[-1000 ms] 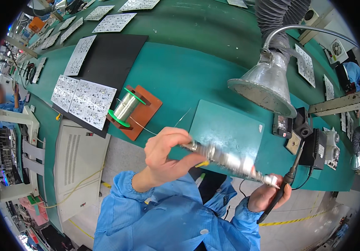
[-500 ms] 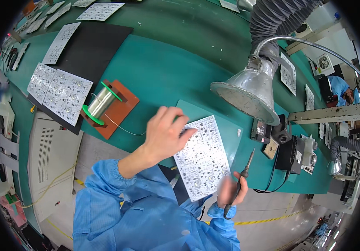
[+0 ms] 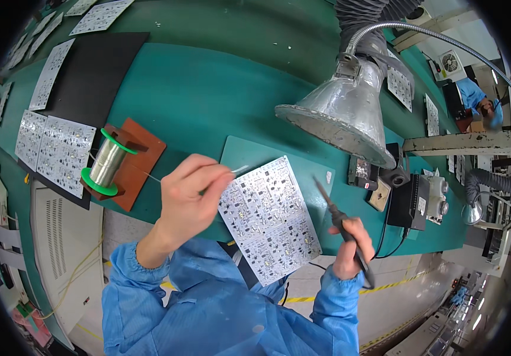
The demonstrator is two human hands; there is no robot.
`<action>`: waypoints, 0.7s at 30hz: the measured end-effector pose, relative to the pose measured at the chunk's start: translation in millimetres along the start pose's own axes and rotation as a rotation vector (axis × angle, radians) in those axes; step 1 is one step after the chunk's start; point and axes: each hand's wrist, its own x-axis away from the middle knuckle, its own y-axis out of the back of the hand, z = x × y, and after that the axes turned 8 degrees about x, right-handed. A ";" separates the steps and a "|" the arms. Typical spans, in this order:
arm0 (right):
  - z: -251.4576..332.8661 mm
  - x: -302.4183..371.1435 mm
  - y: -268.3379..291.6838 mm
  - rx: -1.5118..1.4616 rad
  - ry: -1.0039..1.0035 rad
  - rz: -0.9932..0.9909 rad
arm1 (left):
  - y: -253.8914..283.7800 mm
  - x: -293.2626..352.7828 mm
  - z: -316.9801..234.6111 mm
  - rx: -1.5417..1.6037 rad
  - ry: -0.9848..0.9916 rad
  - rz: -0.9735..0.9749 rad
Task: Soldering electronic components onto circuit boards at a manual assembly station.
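Note:
My left hand (image 3: 193,193) pinches solder wire (image 3: 242,169) between thumb and forefinger, its short end poking out past the fingertips. The wire runs back to a spool of solder (image 3: 106,165) with green flanges on a brown stand (image 3: 143,155). In front of me a white circuit board (image 3: 271,219) lies tilted on a green mat (image 3: 240,151), dotted with small dark parts. To its right, my right hand (image 3: 353,246) is wrapped around a soldering iron (image 3: 347,225). The iron's tip points up and left, off the board's right edge.
A metal fume hood (image 3: 341,113) on a grey hose hangs over the bench at the right. Behind my right hand stand a black soldering station (image 3: 408,199) and a tip-cleaning sponge tray (image 3: 379,196). More circuit boards (image 3: 65,154) lie on a black mat (image 3: 98,77) at the left.
My left hand has moved left off the board, and solder wire now shows at its fingertips. My right hand has shifted right and up, turning the iron's tip toward the left. The view has shifted slightly.

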 end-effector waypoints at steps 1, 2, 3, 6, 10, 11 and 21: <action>-1.4 -9.7 0.3 -0.044 -0.041 0.056 | -5.1 -5.0 -5.2 -0.006 -0.075 0.052; -6.5 -17.1 -2.4 -0.088 -0.065 0.049 | -11.9 -9.6 -7.8 -0.011 -0.150 0.104; -6.0 -24.6 -6.7 -0.129 -0.143 0.022 | -19.8 -14.5 -8.0 -0.025 -0.172 0.131; -9.1 -44.6 -15.2 -0.206 -0.284 0.033 | -42.2 -22.6 2.0 -0.015 -0.241 0.138; -16.5 -58.2 -21.3 -0.212 -0.319 0.058 | -52.7 -28.1 5.7 -0.030 -0.195 0.178; -17.8 -60.0 -22.3 -0.221 -0.336 0.056 | -54.0 -28.4 6.9 -0.028 -0.192 0.178; -18.9 -68.3 -25.1 -0.225 -0.328 0.092 | -54.1 -28.3 10.7 -0.039 -0.151 0.223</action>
